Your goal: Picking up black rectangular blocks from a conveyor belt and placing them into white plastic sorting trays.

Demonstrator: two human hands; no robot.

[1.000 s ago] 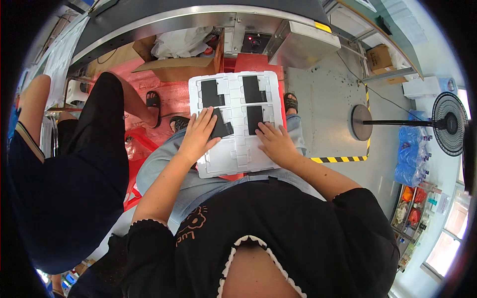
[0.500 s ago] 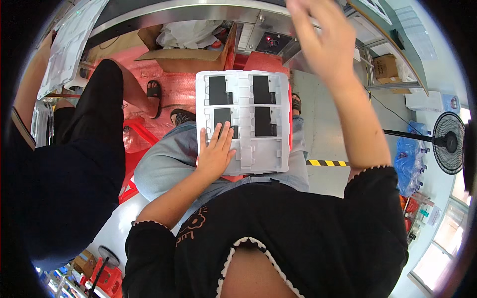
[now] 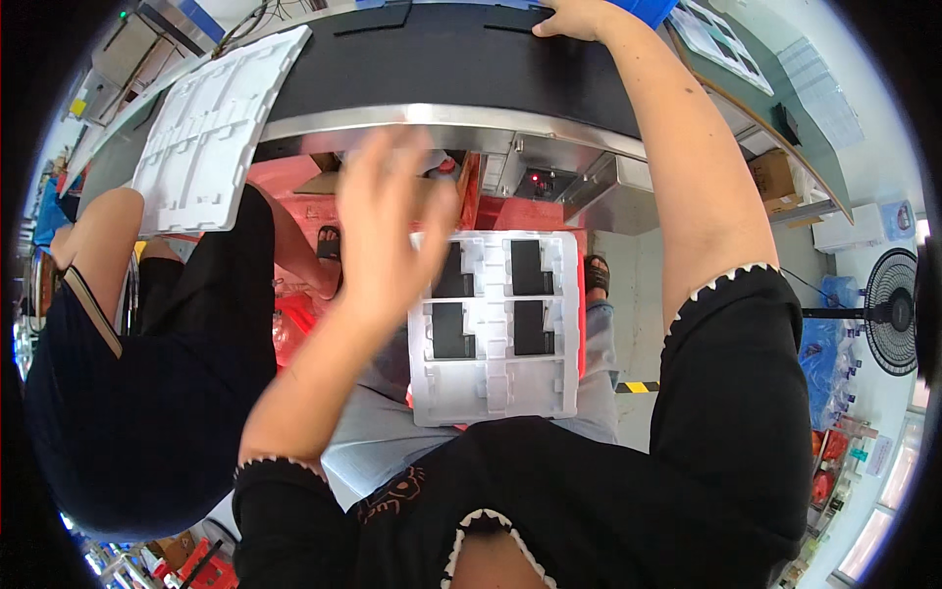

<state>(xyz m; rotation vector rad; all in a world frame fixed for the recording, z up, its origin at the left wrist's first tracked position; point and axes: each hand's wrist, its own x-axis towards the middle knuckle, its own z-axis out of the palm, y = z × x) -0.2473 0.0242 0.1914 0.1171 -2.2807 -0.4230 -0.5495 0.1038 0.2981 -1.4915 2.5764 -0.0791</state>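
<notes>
On the far part of the black worktop [image 3: 461,74], the right hand [image 3: 577,20] reaches out with its fingertips at the end of a thin black strip [image 3: 512,20]; I cannot tell whether the fingers are closed on it. Just beside this hand is a blue container [image 3: 648,10]. The left hand [image 3: 388,221] is open and holds nothing visible, its fingers spread and blurred, and it covers part of the white tray [image 3: 451,393] from view. This tray lies over the person's lap, and four flat black pieces [image 3: 533,329] sit in its two farther rows. To the left, a second white tray [image 3: 216,137] leans at the worktop's edge, near a co-worker [image 3: 177,393].
</notes>
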